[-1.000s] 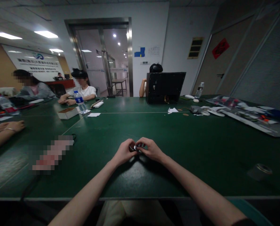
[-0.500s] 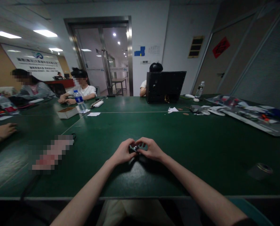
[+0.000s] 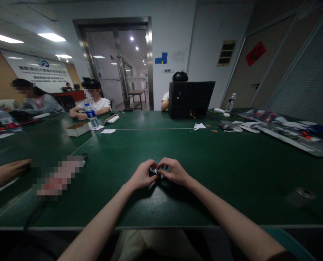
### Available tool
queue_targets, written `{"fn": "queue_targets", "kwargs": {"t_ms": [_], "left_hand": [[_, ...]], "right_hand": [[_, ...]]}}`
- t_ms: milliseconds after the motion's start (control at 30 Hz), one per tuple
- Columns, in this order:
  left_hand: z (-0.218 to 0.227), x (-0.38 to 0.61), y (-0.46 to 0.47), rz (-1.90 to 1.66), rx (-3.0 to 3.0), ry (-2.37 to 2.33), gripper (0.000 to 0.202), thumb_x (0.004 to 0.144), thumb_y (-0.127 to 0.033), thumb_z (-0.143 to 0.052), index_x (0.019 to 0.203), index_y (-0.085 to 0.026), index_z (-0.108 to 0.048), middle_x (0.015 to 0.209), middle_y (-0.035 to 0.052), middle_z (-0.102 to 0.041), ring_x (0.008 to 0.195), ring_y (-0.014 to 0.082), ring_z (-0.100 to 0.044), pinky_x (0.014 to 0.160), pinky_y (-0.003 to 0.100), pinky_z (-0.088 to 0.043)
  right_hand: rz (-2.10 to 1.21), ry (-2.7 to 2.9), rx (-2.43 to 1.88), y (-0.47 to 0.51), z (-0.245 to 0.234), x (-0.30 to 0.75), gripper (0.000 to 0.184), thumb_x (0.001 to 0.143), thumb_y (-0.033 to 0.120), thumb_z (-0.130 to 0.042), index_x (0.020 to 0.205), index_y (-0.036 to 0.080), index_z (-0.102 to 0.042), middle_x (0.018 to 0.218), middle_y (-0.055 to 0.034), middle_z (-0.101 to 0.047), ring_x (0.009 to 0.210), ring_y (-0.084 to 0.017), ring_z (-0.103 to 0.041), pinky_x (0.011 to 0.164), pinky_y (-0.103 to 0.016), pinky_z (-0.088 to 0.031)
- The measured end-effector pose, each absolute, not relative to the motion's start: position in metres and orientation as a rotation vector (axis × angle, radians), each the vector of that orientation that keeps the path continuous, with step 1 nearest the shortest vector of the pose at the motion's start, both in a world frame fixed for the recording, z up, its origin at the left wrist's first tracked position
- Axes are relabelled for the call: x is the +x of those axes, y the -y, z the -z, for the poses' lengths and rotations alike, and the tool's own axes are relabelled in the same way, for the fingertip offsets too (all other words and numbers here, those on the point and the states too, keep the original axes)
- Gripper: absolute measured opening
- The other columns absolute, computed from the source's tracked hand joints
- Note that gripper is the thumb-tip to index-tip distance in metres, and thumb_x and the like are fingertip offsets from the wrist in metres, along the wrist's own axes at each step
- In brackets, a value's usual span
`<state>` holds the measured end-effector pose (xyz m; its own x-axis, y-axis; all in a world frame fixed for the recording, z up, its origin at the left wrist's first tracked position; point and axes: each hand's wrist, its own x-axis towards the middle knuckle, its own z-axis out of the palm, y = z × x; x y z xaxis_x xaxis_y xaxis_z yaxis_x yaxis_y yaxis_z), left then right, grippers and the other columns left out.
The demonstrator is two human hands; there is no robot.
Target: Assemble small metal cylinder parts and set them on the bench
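Note:
Both of my hands meet over the green table (image 3: 218,163), in front of me. My left hand (image 3: 144,174) is closed around a small dark cylindrical object with a whitish end (image 3: 156,171). The thumb and fingertips of my right hand (image 3: 173,172) pinch at that pale end. The object is too small and too much covered by my fingers for me to name its kind. A dark shadow lies on the tabletop below my hands.
A pixelated pinkish item (image 3: 62,175) with a cord lies left; beyond it a person's hand (image 3: 10,172) rests on the table. A grey roll (image 3: 301,197) stands right. Farther back are a shallow box (image 3: 78,129), a water bottle (image 3: 92,116), a black casing (image 3: 191,99) and several seated people.
The other person's hand at the left has come lower and farther into view, with a white sheet showing under it. My own hands stay nearly still, my right fingers shifting slightly.

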<state>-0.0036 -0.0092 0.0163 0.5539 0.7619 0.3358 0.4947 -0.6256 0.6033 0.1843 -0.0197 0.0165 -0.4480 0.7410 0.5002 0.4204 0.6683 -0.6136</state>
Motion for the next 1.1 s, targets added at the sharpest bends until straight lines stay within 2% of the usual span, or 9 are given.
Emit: {"fn": "queue_targets", "kwargs": {"t_ms": [200,333,500,767,1100], "left_hand": [[-0.016,-0.003,0.009,-0.816,2.316,-1.037,0.02,0.067,-0.02,-0.064,0.085,-0.017,-0.058,0.079,0.0019,-0.057,0.072,0.0158,-0.05,0.064,0.025,-0.039],[-0.017,-0.003,0.01,-0.807,2.339,-1.029,0.017,0.068,-0.02,-0.064,0.084,-0.017,-0.058,0.079,0.002,-0.058,0.072,0.0159,-0.051,0.064,0.025,-0.039],[-0.017,-0.003,0.01,-0.811,2.347,-1.024,0.017,0.068,-0.019,-0.064,0.085,-0.017,-0.058,0.079,0.0019,-0.058,0.072,0.0157,-0.051,0.065,0.025,-0.039],[-0.015,-0.004,0.008,-0.783,2.378,-1.014,0.019,0.069,-0.019,-0.063,0.086,-0.017,-0.056,0.08,0.002,-0.057,0.072,0.0156,-0.05,0.064,0.025,-0.038],[-0.012,-0.005,0.008,-0.758,2.372,-1.044,0.022,0.069,-0.02,-0.062,0.087,-0.018,-0.051,0.08,0.0006,-0.057,0.07,0.0147,-0.05,0.062,0.024,-0.038]], "right_hand": [[-0.549,2.067,-0.962,0.01,-0.015,0.198,0.009,0.077,0.018,-0.06,0.083,0.016,-0.066,0.076,-0.0021,-0.066,0.068,-0.012,-0.059,0.064,-0.024,-0.045],[-0.666,2.18,-1.02,0.005,-0.008,0.207,0.013,0.075,0.017,-0.059,0.084,0.017,-0.068,0.075,-0.0008,-0.066,0.067,-0.012,-0.06,0.063,-0.023,-0.045],[-0.579,2.327,-1.044,0.002,0.001,0.209,0.012,0.072,0.017,-0.064,0.081,0.018,-0.071,0.083,-0.0029,-0.063,0.073,-0.013,-0.058,0.067,-0.024,-0.043],[-0.607,2.328,-1.058,0.003,-0.002,0.209,0.023,0.069,0.019,-0.068,0.092,0.018,-0.068,0.086,-0.0027,-0.062,0.074,-0.014,-0.057,0.066,-0.024,-0.044],[-0.66,2.197,-0.972,0.015,-0.009,0.192,0.035,0.07,0.029,-0.07,0.101,0.017,-0.059,0.092,-0.004,-0.064,0.08,-0.015,-0.059,0.072,-0.027,-0.046]]}}
